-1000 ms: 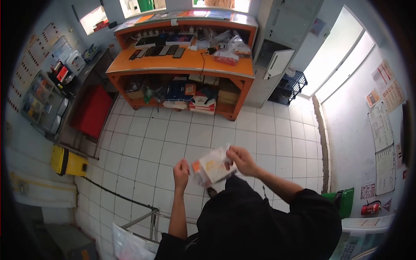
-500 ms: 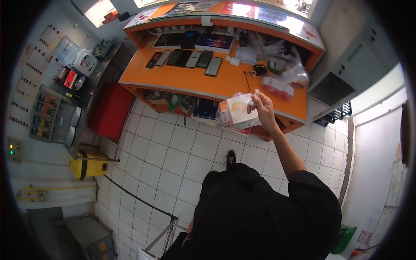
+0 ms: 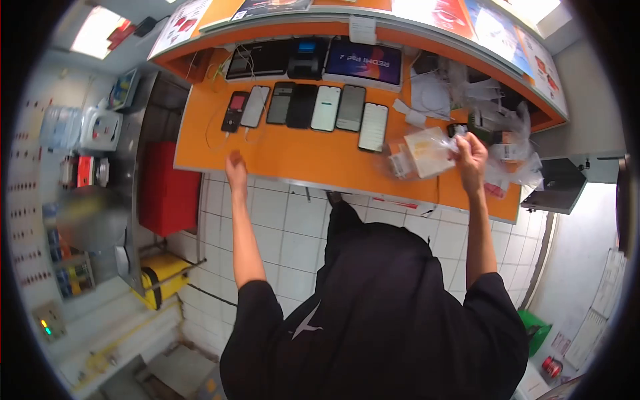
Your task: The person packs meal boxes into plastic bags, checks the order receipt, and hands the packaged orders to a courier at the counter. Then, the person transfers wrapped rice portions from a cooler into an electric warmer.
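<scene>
My right hand [image 3: 471, 157] pinches the top of a clear plastic bag [image 3: 445, 143]. Inside the bag are a cream-coloured box [image 3: 427, 153] and a smaller white and orange item, both a little blurred. The bag hangs over the right part of the orange counter [image 3: 313, 157]. At the counter's front left edge is my left hand [image 3: 236, 166], small and blurred; its fingers are not clear. Nearest to it are a dark phone [image 3: 233, 112] and a silver phone [image 3: 255, 107], each with a cable. Several more phones lie in a row, ending with a lit white-screen phone [image 3: 373, 127].
A Redmi Pad box [image 3: 363, 61] and a dark device [image 3: 307, 57] stand under the raised shelf. Crumpled plastic bags [image 3: 507, 143] crowd the counter's right end. On the left are a red box-like block [image 3: 170, 189] and a metal side table [image 3: 148, 110].
I am closer to the counter. My right hand has carried the bag from in front of the edge to above the counter. My left hand has come into view at the left edge.
</scene>
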A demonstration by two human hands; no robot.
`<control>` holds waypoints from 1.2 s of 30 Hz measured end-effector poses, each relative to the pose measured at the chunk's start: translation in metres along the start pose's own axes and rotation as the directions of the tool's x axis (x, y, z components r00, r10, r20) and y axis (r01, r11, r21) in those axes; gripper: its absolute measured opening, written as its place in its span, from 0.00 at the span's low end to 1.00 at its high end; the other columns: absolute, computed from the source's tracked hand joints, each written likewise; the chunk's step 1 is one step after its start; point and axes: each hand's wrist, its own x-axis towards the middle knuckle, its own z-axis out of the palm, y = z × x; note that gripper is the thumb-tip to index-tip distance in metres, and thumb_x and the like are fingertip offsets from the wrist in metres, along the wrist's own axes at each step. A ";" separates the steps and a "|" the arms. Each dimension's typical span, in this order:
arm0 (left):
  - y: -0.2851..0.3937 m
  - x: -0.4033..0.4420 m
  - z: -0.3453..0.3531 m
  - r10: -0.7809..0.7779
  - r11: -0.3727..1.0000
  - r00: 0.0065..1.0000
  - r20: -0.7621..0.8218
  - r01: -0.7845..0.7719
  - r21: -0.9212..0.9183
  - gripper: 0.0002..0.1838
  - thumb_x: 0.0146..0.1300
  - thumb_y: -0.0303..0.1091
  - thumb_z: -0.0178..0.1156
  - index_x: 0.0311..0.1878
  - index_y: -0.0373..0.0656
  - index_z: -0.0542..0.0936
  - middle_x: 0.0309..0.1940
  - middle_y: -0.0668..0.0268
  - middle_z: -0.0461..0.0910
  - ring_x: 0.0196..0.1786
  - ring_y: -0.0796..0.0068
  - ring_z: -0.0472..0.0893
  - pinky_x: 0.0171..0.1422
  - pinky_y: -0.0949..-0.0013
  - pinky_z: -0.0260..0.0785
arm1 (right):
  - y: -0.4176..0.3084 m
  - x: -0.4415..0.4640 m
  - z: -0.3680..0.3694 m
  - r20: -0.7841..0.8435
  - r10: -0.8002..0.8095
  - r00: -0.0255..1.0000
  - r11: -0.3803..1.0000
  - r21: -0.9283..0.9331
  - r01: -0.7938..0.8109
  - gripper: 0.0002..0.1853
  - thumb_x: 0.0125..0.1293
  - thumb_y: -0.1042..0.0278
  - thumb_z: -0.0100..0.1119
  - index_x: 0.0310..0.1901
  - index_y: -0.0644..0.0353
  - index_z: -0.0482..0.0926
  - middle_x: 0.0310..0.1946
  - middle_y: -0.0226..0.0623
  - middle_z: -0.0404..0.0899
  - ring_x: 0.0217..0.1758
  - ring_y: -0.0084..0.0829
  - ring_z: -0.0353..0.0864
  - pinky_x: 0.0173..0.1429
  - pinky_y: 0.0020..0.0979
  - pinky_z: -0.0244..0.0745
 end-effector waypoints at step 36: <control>0.068 0.254 0.117 0.481 0.559 0.766 0.427 -0.643 0.524 0.22 0.72 0.42 0.56 0.62 0.38 0.77 0.57 0.51 0.80 0.57 0.55 0.81 0.60 0.60 0.72 | 0.060 -0.074 -0.153 -0.888 -0.181 0.423 0.764 -0.398 -0.508 0.29 0.65 0.63 0.65 0.62 0.68 0.67 0.55 0.46 0.70 0.55 0.36 0.75 0.60 0.37 0.73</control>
